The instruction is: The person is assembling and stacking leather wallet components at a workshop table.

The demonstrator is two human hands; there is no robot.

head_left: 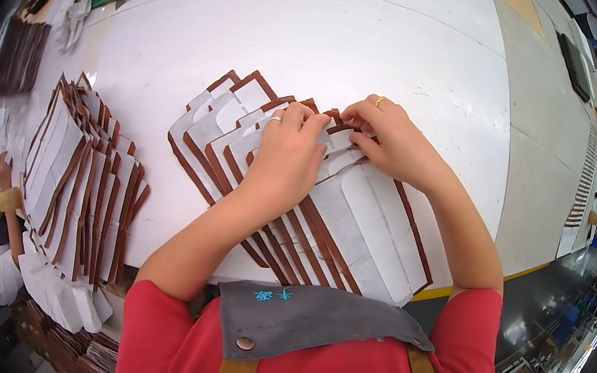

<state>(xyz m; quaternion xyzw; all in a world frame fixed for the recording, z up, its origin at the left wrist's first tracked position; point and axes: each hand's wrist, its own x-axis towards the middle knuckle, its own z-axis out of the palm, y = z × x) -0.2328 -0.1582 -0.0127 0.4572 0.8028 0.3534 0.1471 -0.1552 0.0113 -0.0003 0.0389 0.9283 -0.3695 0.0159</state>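
Observation:
Several flat white-backed panels (pixel 375 233) with brown edges lie overlapped in a slanting fan in front of me. My left hand (pixel 289 152) rests on the middle of the fan, fingers bent together over the upper brown edges. To its right, my right hand (pixel 393 142) pinches the brown top edge of a panel between thumb and fingers. The fingertips of both hands are close together at this edge, and they partly cover the panels there. Left of these, another fanned stack (pixel 83 182) of similar panels leans upright in overlapping layers.
The panels lie on a broad white table (pixel 375 47) with a grey section (pixel 540 157) at right. A dark flat piece (pixel 572 67) lies at its far right. More brown pieces (pixel 20 55) hang over the left side. A co-worker's arm (pixel 10 199) shows at far left.

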